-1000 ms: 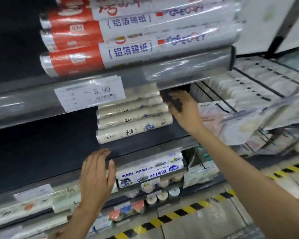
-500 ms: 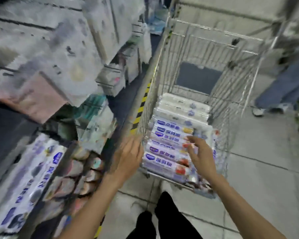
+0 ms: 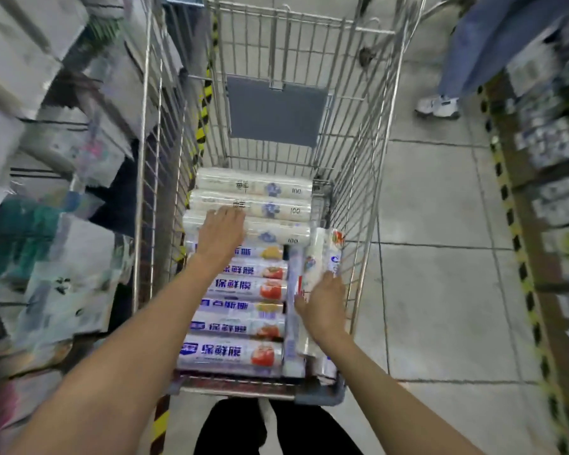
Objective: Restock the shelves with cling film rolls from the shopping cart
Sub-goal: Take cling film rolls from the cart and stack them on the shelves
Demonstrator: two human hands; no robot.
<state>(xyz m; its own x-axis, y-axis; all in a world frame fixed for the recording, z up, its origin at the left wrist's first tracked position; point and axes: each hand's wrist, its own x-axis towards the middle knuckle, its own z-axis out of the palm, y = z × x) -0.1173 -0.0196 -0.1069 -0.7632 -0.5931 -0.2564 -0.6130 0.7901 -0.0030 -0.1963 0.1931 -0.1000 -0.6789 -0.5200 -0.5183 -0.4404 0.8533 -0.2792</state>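
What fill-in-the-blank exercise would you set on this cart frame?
1. The left hand lies on white rolls numbered ____.
2. The right hand touches lengthwise rolls set along the ____ wall of the cart.
3. The tomato rolls carry ____ lettering.
Missing words: 100; right; blue.
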